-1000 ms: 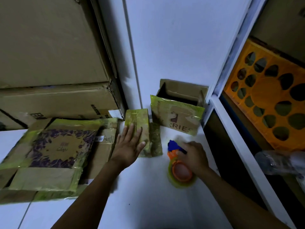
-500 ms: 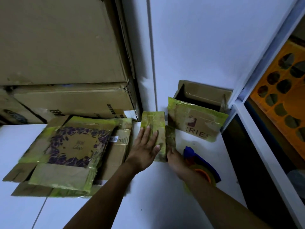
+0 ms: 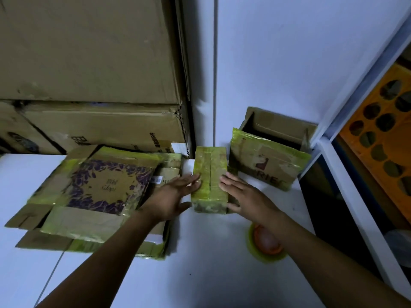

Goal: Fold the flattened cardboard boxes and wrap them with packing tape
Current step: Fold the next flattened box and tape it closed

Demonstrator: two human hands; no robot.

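Head view. A small folded box (image 3: pixel 210 178), wrapped all over in yellow-green tape with a seam running down its top face, lies on the white surface (image 3: pixel 200 274) at the middle of the scene, its far end close to the white wall (image 3: pixel 289 52).

The left hand (image 3: pixel 175 196) lies against the left side of the small folded box, fingers straight and their tips on the box's left edge, thumb spread out towards the viewer and off the box. The right hand (image 3: pixel 242 196) meets the box's right side in the same way, fingers extended and flat against it, the thumb by the near right corner. Neither hand curls round the box; both are flat and open, with the box between them.

Just right of the box and nearer the viewer, a tape roll (image 3: pixel 264 243), yellow-green with an orange core, lies flat on the surface, partly hidden under the right forearm. Right of the box and farther back stands an open-topped carton (image 3: pixel 266 161), its front face taped yellow-green and printed with partly legible letters. Left of the box lies a stack of flattened cartons (image 3: pixel 95 196), the top one bearing a purple leaf border.

Behind that stack, left of the box and beyond it, large brown cartons (image 3: pixel 89 52) are piled. Far right of the box, past a white frame (image 3: pixel 347 185), an orange panel (image 3: pixel 382 138) pierced with round holes leans.
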